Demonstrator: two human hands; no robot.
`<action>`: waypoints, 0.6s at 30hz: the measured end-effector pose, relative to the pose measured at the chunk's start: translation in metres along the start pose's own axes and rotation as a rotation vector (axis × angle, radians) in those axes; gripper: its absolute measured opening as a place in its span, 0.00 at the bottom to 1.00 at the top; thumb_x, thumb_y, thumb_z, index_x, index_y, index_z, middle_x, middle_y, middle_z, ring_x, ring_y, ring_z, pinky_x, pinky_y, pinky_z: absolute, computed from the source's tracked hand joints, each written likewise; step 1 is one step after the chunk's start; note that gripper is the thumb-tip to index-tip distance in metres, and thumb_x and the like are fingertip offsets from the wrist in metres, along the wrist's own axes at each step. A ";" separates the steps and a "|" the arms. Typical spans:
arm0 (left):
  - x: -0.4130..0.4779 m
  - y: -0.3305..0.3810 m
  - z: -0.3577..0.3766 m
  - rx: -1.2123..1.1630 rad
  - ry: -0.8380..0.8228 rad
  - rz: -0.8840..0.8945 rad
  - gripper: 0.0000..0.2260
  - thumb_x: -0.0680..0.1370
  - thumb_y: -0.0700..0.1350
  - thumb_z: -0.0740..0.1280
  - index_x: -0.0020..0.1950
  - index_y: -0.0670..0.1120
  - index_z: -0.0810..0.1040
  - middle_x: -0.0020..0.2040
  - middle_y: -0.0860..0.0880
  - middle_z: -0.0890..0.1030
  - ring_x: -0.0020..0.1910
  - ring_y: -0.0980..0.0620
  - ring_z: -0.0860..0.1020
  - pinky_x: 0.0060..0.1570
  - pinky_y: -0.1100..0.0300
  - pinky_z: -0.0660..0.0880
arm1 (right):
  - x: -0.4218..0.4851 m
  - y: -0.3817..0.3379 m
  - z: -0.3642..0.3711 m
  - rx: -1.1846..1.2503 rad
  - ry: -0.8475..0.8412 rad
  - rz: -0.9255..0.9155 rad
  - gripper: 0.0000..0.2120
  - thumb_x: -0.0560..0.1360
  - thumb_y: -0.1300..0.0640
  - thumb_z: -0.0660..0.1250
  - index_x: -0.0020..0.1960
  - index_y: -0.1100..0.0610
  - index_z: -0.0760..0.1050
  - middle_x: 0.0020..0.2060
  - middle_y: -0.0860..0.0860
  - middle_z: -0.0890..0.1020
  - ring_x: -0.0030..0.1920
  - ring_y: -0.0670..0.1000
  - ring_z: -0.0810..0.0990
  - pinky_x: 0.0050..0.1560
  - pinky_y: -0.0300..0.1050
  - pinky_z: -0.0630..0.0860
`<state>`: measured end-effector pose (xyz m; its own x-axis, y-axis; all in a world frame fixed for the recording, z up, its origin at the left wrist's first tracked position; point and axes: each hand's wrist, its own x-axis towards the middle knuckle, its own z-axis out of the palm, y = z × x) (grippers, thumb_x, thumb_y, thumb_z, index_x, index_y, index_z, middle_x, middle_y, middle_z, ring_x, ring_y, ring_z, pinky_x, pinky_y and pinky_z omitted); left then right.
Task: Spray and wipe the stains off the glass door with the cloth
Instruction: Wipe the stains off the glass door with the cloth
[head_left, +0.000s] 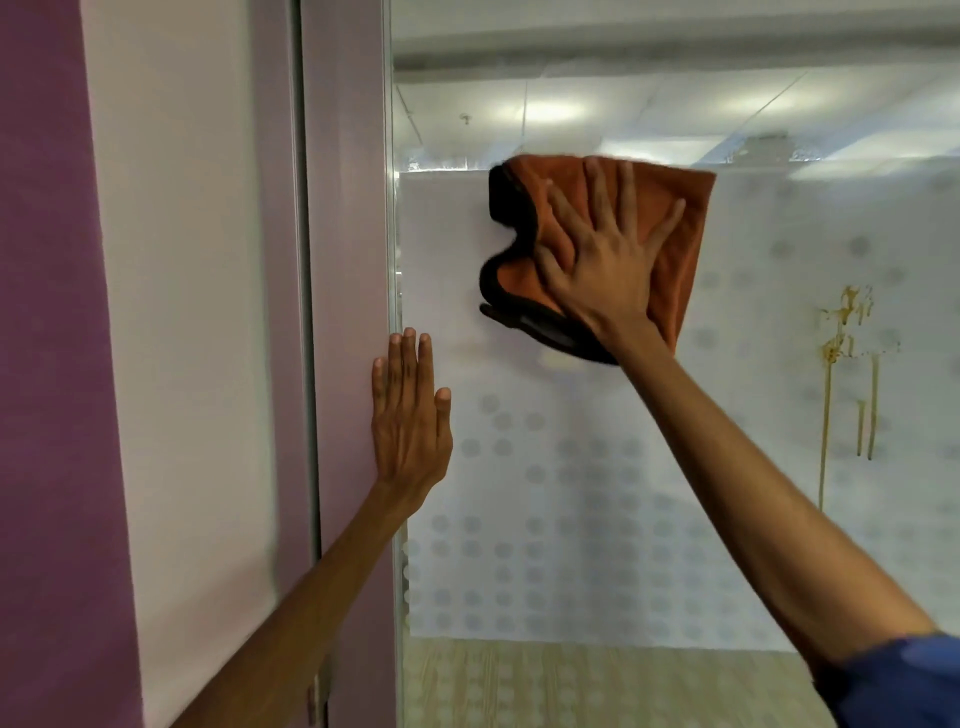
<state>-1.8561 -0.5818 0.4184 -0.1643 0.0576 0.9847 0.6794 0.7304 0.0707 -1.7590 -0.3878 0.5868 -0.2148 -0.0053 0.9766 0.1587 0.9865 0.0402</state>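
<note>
Beyond the blue sleeve (893, 675), the flat-fingered right hand (608, 265) pins the limp orange microfibre cloth (680, 208) centrally to the frosted glass door (571, 493), left hand (410, 415) flat at its edge.

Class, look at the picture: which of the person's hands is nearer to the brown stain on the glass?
Right. The right hand presses the cloth on the glass, left of the stain; the left hand lies flat at the door frame, farther left.
</note>
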 end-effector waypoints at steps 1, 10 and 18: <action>0.000 -0.001 0.001 -0.006 0.004 -0.001 0.25 0.84 0.48 0.45 0.81 0.41 0.51 0.81 0.44 0.50 0.81 0.46 0.49 0.80 0.50 0.44 | 0.013 -0.004 0.000 -0.012 -0.005 -0.002 0.33 0.77 0.29 0.50 0.79 0.39 0.56 0.81 0.53 0.55 0.81 0.62 0.47 0.68 0.82 0.40; -0.002 -0.004 0.006 -0.033 0.024 0.003 0.25 0.84 0.48 0.44 0.81 0.42 0.49 0.81 0.45 0.50 0.81 0.47 0.49 0.80 0.50 0.46 | -0.028 -0.015 0.018 -0.058 0.052 -0.027 0.28 0.80 0.37 0.50 0.79 0.38 0.53 0.81 0.52 0.54 0.81 0.61 0.48 0.69 0.81 0.43; -0.002 -0.004 0.005 -0.037 0.021 -0.001 0.24 0.84 0.46 0.46 0.81 0.41 0.51 0.81 0.44 0.52 0.81 0.48 0.50 0.80 0.51 0.46 | -0.125 -0.011 0.037 -0.021 0.010 -0.083 0.29 0.79 0.39 0.53 0.79 0.39 0.54 0.81 0.51 0.53 0.81 0.59 0.45 0.70 0.79 0.42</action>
<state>-1.8621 -0.5818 0.4152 -0.1501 0.0418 0.9878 0.7054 0.7046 0.0774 -1.7697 -0.3916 0.4563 -0.2184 -0.0885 0.9718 0.1608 0.9790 0.1253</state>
